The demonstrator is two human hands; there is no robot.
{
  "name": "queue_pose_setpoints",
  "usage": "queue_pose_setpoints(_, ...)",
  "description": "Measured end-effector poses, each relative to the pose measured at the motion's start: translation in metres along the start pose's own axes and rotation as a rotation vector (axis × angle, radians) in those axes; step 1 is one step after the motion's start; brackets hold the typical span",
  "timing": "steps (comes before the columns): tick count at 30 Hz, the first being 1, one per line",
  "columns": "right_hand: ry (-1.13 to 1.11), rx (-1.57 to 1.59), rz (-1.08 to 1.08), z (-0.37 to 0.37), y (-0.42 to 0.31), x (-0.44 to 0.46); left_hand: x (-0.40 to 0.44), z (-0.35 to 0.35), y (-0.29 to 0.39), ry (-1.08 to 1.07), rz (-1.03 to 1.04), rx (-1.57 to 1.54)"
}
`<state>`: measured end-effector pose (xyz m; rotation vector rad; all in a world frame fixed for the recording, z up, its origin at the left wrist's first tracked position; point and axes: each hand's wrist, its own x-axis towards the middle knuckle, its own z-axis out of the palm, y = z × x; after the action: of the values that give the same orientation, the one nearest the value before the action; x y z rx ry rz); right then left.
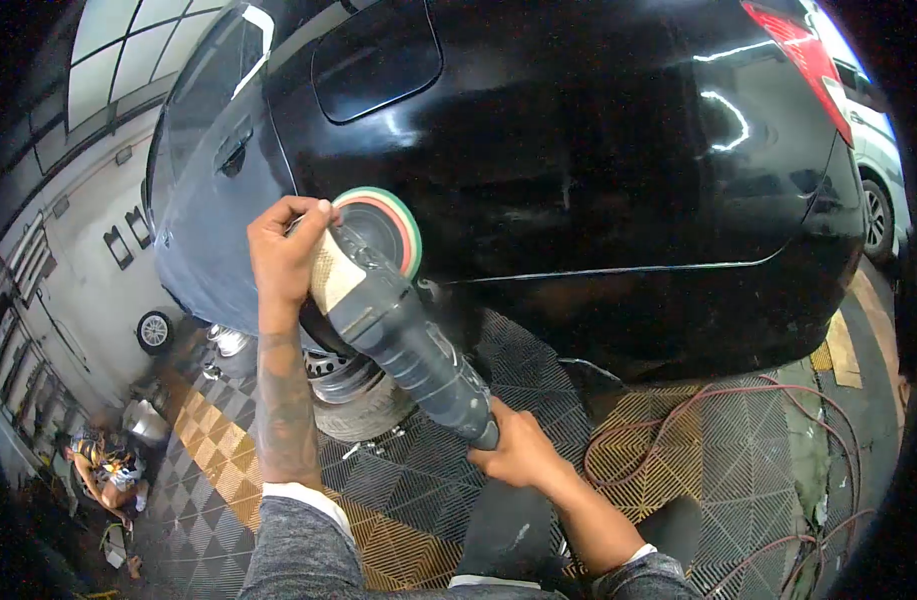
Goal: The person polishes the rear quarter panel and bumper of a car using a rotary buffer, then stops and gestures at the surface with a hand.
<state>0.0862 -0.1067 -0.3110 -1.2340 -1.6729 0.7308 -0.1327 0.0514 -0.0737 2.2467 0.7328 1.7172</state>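
Black bodywork [578, 190] of a car's rear side fills the upper view, shiny and streaked with light reflections. Before it, both hands hold a dark polisher [408, 345] with a cream-coloured patch near its head. Its round pad [412, 235], edged green and orange, faces the panel below the fuel flap [378, 60]; whether it touches the paint, I cannot tell.

The left hand [290, 245] grips the head end, fingers curled over the top and thumb close to the index finger, beside the pad. The right hand [523, 450] closes around the rear end of the body, fingers wrapped underneath and partly hidden. The polisher slants from the pad down toward the right hand.

Under the car, a wheel [363, 415] sits low behind the polisher, above patterned floor tiles [638, 440] in grey and tan. A reddish hose [678, 405] loops across the floor on the right. A red tail light [803, 65] marks the car's upper right corner, with a white car [878, 150] beyond. Far left, a person [108, 475] is low near the floor.
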Motion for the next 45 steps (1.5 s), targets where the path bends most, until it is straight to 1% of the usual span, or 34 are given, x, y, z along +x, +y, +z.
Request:
queue_pose_setpoints(2, -0.032, -0.04, 0.032, 0.0, -0.004, 0.001, 0.002, -0.006, -0.005, 0.007, -0.062, -0.064)
queue_pose_setpoints(6, -0.024, -0.012, 0.019, -0.001, -0.001, -0.008, 0.002, 0.004, 0.002, -0.02, -0.009, -0.029)
queue_pose_setpoints(8, -0.002, -0.011, 0.028, -0.006, 0.002, -0.019, -0.001, 0.022, 0.022, -0.001, -0.015, -0.054)
queue_pose_setpoints(11, 0.008, 0.001, 0.091, -0.017, 0.008, -0.038, -0.003, 0.045, 0.04, -0.065, 0.012, -0.068)
queue_pose_setpoints(14, 0.038, 0.039, 0.138, -0.029, 0.014, -0.058, -0.007, 0.073, 0.074, -0.111, 0.017, 0.075)
queue_pose_setpoints(15, 0.057, 0.077, 0.161, -0.036, 0.009, -0.066, -0.006, 0.083, 0.081, -0.126, 0.031, 0.065)
queue_pose_setpoints(16, 0.076, 0.113, 0.183, -0.042, 0.008, -0.071, -0.005, 0.092, 0.087, -0.13, 0.087, 0.094)
queue_pose_setpoints(17, 0.125, 0.108, 0.187, -0.043, 0.014, -0.078, -0.006, 0.103, 0.098, -0.132, 0.084, 0.096)
queue_pose_setpoints(18, 0.115, 0.094, 0.182, -0.047, 0.021, -0.085, -0.007, 0.115, 0.11, -0.131, 0.082, 0.097)
queue_pose_setpoints(20, 0.192, 0.118, 0.216, -0.059, 0.032, -0.098, -0.007, 0.14, 0.124, -0.128, 0.155, 0.017)
queue_pose_setpoints(21, 0.236, 0.12, 0.238, -0.068, 0.024, -0.106, -0.007, 0.152, 0.134, -0.133, 0.186, 0.015)
queue_pose_setpoints(22, 0.325, 0.245, 0.209, -0.067, 0.039, -0.114, -0.006, 0.165, 0.143, -0.14, 0.221, 0.011)
queue_pose_setpoints(24, 0.307, 0.206, 0.295, -0.08, 0.057, -0.131, -0.004, 0.191, 0.158, -0.169, 0.267, -0.024)
queue_pose_setpoints(25, 0.314, 0.199, 0.293, -0.083, 0.059, -0.137, -0.004, 0.2, 0.166, -0.178, 0.268, -0.069)
queue_pose_setpoints(27, 0.439, 0.281, 0.261, -0.088, 0.055, -0.146, -0.004, 0.216, 0.175, -0.176, 0.293, -0.098)
queue_pose_setpoints(28, 0.443, 0.278, 0.265, -0.09, 0.052, -0.147, -0.005, 0.22, 0.178, -0.175, 0.294, -0.113)
queue_pose_setpoints(30, 0.411, 0.29, 0.257, -0.093, 0.044, -0.144, -0.006, 0.219, 0.176, -0.18, 0.275, -0.115)
queue_pose_setpoints(33, 0.366, 0.26, 0.275, -0.085, 0.046, -0.136, -0.004, 0.202, 0.164, -0.169, 0.304, -0.092)
queue_pose_setpoints(34, 0.367, 0.263, 0.272, -0.081, 0.048, -0.13, -0.004, 0.192, 0.16, -0.181, 0.271, -0.069)
queue_pose_setpoints(36, 0.265, 0.139, 0.277, -0.071, 0.051, -0.115, -0.003, 0.173, 0.144, -0.163, 0.243, -0.053)
queue_pose_setpoints(37, 0.263, 0.048, 0.312, -0.068, 0.042, -0.109, -0.003, 0.162, 0.138, -0.15, 0.201, -0.051)
queue_pose_setpoints(38, 0.274, 0.053, 0.312, -0.063, 0.04, -0.099, -0.003, 0.15, 0.132, -0.14, 0.161, -0.051)
queue_pose_setpoints(40, 0.259, 0.037, 0.098, -0.052, 0.04, -0.082, 0.0, 0.128, 0.112, -0.105, 0.146, -0.002)
queue_pose_setpoints(41, 0.222, 0.06, 0.092, -0.05, 0.031, -0.073, 0.002, 0.117, 0.098, -0.104, 0.119, -0.034)
queue_pose_setpoints(42, 0.236, 0.066, 0.098, -0.046, 0.027, -0.065, 0.001, 0.104, 0.092, -0.089, 0.105, 0.007)
queue_pose_setpoints(43, 0.175, 0.027, 0.106, -0.043, 0.023, -0.057, 0.0, 0.091, 0.085, -0.093, 0.047, -0.035)
queue_pose_setpoints(44, 0.112, -0.014, 0.114, -0.04, 0.019, -0.05, 0.001, 0.08, 0.077, -0.069, 0.049, -0.004)
queue_pose_setpoints(45, 0.125, -0.008, 0.089, -0.037, 0.009, -0.043, 0.002, 0.069, 0.062, -0.038, 0.046, 0.022)
